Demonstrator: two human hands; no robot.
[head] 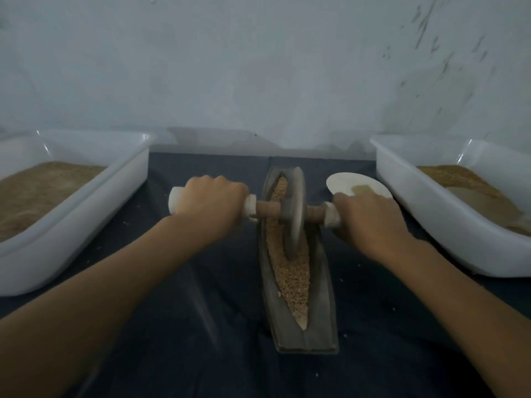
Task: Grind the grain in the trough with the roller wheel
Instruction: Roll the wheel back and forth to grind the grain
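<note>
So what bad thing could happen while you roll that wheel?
Grain is heaped close to the trough rim, so a hard push of the roller wheel might spill some onto the dark cloth. The right hand grips its handle right beside the small white plate, so it might bump it. The trough is narrow, so uneven pressure from the left hand may tip the wheel.

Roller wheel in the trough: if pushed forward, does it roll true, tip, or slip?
The roller wheel is a thin disc standing on edge in the narrow trough, so it likely rolls along it. It looks thick and stone-like, probably heavy. Left hand and right hand grip both handles; released, it might tip.
</note>
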